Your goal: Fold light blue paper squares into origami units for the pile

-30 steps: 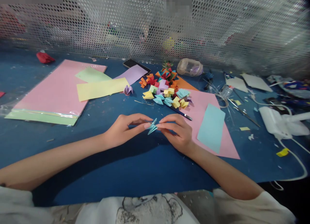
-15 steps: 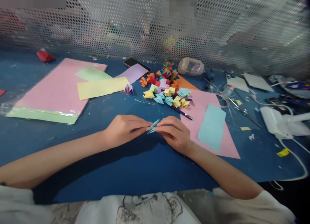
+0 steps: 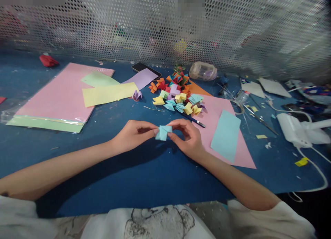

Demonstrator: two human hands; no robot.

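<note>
A small folded light-blue paper piece [image 3: 163, 132] is held above the blue table between both hands. My left hand [image 3: 134, 133] pinches its left edge between thumb and fingers. On its right side, the thumb and forefinger of my right hand [image 3: 188, 138] close on it, and its flat folded face shows to me. Just beyond the hands lies a pile of folded paper pieces [image 3: 178, 94] in orange, red, purple, yellow, green and blue. A single purple folded piece [image 3: 137, 95] sits left of that pile. To the right, a light-blue paper strip [image 3: 226, 135] rests on a pink sheet [image 3: 245, 156].
A plastic-wrapped pack of pink paper [image 3: 51, 97] lies at left, with a yellow strip [image 3: 111, 94] across it. Behind are a dark phone [image 3: 144, 68] and a clear plastic container [image 3: 203, 71]. A white device [image 3: 292, 130] with cables stands at right. Perforated metal mesh [image 3: 144, 28] closes the back.
The light-blue folded piece has been turned from edge-on, so its broad face now shows. Both hands have shifted their fingers and keep hold of it.
</note>
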